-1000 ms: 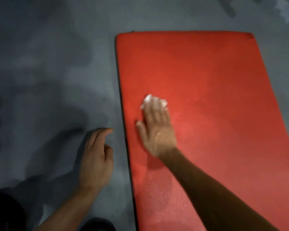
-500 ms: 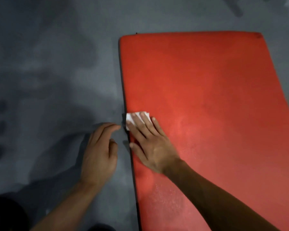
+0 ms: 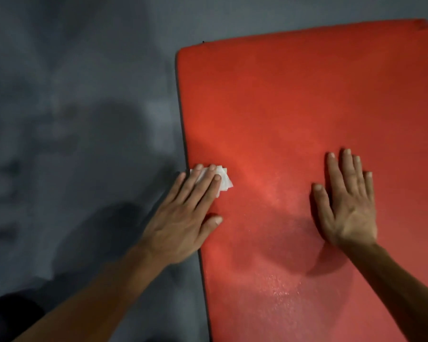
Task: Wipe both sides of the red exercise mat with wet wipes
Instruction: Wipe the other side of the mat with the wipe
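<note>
Head view showed the red exercise mat (image 3: 307,114) lying flat on the grey floor (image 3: 84,95), filling the right half of the frame. I noted the left hand (image 3: 183,218) at centre, straight fingers pressing a folded wet wipe (image 3: 220,180) onto the mat just inside its left edge, the palm reaching over that edge from the floor side. The right hand (image 3: 346,201) lay flat on the mat at centre right, fingers straight, holding nothing. A damp sheen showed low on the mat, near the bottom of the frame.

Risk, as I judged it: the wipe sat at the very edge, so a stroke towards frame left could carry it onto the floor and soil it. Only straight fingers held it, so it could bunch or slip free.

Open red surface remained towards the upper right. The mat's right edge ran out of frame. The underside was not visible, and I judged that side still to be wiped.
</note>
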{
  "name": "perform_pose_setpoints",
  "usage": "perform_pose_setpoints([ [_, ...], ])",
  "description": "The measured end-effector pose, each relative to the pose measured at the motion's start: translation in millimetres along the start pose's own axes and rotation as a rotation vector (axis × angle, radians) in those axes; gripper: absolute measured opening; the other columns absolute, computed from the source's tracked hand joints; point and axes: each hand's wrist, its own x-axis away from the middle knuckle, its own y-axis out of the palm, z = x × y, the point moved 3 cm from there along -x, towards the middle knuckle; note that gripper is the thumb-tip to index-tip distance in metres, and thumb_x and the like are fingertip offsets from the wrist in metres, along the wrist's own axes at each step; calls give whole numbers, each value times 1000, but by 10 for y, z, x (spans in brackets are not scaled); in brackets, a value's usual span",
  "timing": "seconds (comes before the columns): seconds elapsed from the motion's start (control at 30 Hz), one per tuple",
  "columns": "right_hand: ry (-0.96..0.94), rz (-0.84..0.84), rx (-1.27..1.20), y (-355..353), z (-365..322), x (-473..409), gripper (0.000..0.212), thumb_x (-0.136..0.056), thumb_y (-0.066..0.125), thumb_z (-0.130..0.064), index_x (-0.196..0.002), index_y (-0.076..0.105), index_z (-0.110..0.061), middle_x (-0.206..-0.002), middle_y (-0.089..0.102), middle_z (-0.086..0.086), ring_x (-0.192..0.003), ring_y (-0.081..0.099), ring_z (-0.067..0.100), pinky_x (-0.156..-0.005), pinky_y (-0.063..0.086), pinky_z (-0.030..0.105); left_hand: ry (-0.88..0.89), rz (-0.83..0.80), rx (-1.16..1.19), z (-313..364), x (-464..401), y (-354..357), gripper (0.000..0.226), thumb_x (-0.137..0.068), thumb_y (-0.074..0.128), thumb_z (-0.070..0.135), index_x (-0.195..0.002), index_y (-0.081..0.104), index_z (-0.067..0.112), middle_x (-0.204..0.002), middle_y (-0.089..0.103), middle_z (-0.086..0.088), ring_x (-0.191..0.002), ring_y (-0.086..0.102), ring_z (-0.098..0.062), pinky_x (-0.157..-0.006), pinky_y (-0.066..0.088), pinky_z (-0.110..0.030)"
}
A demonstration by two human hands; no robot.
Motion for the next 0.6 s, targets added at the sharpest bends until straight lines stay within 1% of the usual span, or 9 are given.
perform_pose_setpoints([
  [0.1,7,0,-15,-11,-10,-20,66,-104,27,-47,-164,13,-24,-172,3,3,-158,-3,18,-128,4,49,46,-4,-35,-219,-334,-61,71,-108,24,53,-164,21,8,-172,15,-10,-159,14,-30,-126,20,-54],
  [0.17,16,-7,-9,-9,4,-32,67,-103,27,-47,-164,13,-23,-172,3,3,-158,-3,19,-128,4,48,20,12,-60,-426,-669,-115,69,-109,21,53,-163,26,9,-171,19,-9,-158,18,-30,-125,22,-55],
  [0.23,16,-15,1,0,7,-37,69,-102,26,-48,-164,13,-22,-172,2,3,-158,-4,18,-128,3,48,-40,11,-80,-534,-942,-178,70,-109,19,53,-162,26,8,-171,19,-10,-159,16,-32,-124,22,-55],
  [0.3,15,-20,9,0,21,-47,69,-101,25,-48,-164,13,-21,-172,2,4,-158,-4,19,-128,4,48,-56,18,-65,-432,-996,-172,71,-108,23,53,-163,24,6,-171,16,-13,-159,11,-36,-126,19,-56],
  [0.33,12,-21,9,-5,26,-49,69,-101,25,-48,-164,14,-21,-172,3,5,-158,-3,20,-128,4,49,-29,-1,-56,-313,-916,-143,73,-107,26,53,-163,23,6,-172,14,-13,-159,9,-37,-126,18,-56],
  [0.4,20,-13,5,-9,26,-49,69,-101,25,-48,-164,14,-21,-172,4,5,-159,-1,21,-128,6,50,83,-51,-81,-36,-650,-88,74,-106,26,55,-163,23,9,-172,11,-13,-159,7,-38,-126,18,-57],
  [0.47,17,-15,9,2,27,-55,70,-101,26,-49,-164,14,-21,-172,5,6,-159,-1,22,-128,5,50,136,-76,-98,115,-471,-94,73,-106,28,57,-163,25,12,-172,12,-12,-159,8,-37,-125,20,-59],
  [0.57,24,-42,26,20,46,-75,70,-101,26,-49,-164,11,-22,-172,2,5,-159,-3,22,-128,4,49,111,-36,-137,200,-509,-145,68,-106,36,51,-163,26,17,-172,14,-10,-159,11,-36,-125,19,-60],
  [0.6,25,-50,29,25,50,-72,70,-101,27,-49,-164,11,-22,-172,2,5,-159,-3,22,-128,4,50,141,-37,-138,242,-510,-147,67,-106,37,49,-163,27,17,-172,16,-10,-158,12,-37,-125,19,-60],
])
